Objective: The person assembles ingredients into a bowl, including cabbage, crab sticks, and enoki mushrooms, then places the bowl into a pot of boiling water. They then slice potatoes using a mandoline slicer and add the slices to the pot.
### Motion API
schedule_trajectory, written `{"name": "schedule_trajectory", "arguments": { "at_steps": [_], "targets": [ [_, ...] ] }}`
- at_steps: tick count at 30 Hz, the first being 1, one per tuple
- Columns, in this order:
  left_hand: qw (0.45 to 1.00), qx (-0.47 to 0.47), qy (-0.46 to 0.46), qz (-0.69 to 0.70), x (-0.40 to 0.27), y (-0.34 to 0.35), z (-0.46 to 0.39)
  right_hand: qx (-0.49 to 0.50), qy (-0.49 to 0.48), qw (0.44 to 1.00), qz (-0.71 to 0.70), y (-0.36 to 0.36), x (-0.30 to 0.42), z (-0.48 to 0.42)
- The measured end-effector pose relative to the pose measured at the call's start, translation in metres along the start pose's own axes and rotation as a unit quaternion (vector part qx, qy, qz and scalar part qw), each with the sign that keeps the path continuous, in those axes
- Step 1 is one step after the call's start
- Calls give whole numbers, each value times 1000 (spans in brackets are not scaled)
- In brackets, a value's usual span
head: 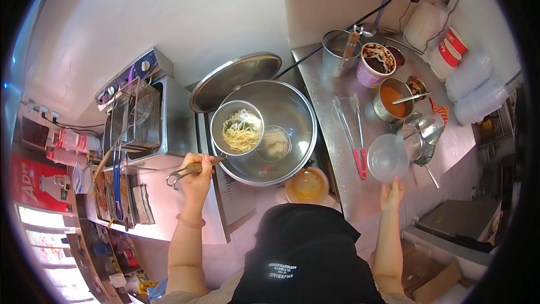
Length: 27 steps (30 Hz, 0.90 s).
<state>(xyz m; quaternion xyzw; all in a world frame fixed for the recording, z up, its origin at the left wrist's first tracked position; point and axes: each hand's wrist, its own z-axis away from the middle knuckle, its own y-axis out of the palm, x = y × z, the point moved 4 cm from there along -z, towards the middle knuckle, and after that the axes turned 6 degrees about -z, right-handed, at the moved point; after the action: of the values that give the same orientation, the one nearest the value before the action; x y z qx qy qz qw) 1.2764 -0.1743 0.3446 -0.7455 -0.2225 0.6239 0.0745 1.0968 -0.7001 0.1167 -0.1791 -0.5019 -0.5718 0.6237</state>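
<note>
My left hand (199,174) grips the wooden handle of a round metal strainer (215,135), held over the left part of a large steel pot (311,152). Noodles (241,134) with some pale pieces lie in the strainer. Inside the pot, a second round shape with pale contents shows, its details unclear. My right hand (392,194) has its fingertips at the near rim of a translucent plastic bowl (387,158) above the steel counter. Tongs with red handles (358,156) lie just left of that bowl. A pot lid (236,78) leans behind the large pot.
A deep fryer with wire baskets (145,118) stands left. On the right counter (320,88) are a pot of orange sauce (394,99), a purple tub of dark sauce (376,65), a steel pitcher (422,145) and stacked plastic containers (481,93). A bucket (306,185) stands before the large pot.
</note>
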Motion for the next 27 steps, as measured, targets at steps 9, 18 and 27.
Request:
{"name": "schedule_trajectory", "arguments": {
  "at_steps": [9,18,27],
  "targets": [
    [988,-63,-80,-115,79,-6,40,529,-253,697,413,190,-65,177],
    [984,-88,-133,-78,87,1,46,619,-63,686,377,261,-129,203],
    [980,-91,-175,-35,80,2,37,596,-238,640,423,255,-86,165]
  ]
}}
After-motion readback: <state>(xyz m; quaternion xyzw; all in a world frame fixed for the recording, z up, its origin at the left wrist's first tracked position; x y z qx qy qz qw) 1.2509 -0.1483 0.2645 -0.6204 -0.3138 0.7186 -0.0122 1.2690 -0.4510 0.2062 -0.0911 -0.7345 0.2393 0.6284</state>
